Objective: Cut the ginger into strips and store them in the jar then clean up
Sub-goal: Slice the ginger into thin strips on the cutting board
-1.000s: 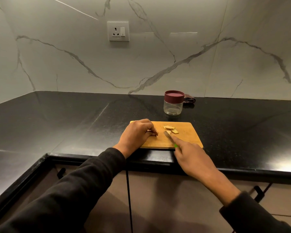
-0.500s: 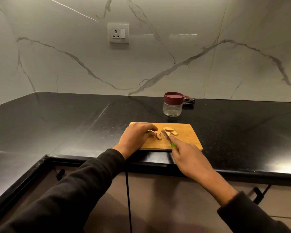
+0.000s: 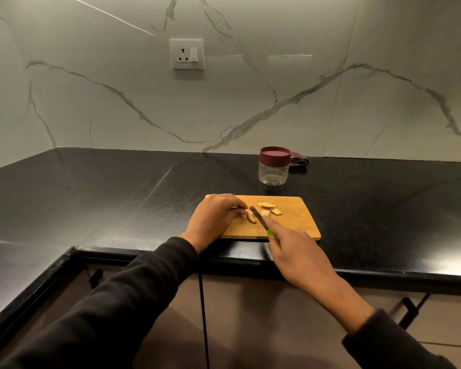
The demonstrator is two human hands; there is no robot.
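Broadly, a black tabletop (image 3: 117, 198) runs under everything, backed by a white marble wall (image 3: 250, 107) that carries a socket plate (image 3: 187, 54). On the tabletop, at its near edge, lies a wooden cutting board (image 3: 298, 222), and both hands work over its left half.

The left hand (image 3: 213, 218) rests on the board's left end with its fingers (image 3: 232, 206) curled down over a piece of ginger (image 3: 244, 210), pinning it to the wood. The right hand (image 3: 296, 253) comes in from the near side and grips a knife (image 3: 260, 219) by its green handle, with the forefinger laid along the top. The dark blade points away from the right fingers toward the left fingertips and meets the board just beside them.

Beyond both sets of fingers, well apart from them, stands a glass jar (image 3: 274, 170) with its maroon lid on, and a dark cloth (image 3: 298, 161) lies just behind it.

Cut ginger slices (image 3: 268, 207) lie in a small heap just to the right of the blade, and one curved brown-edged slice (image 3: 251, 218) sits between the left fingertips and the blade.
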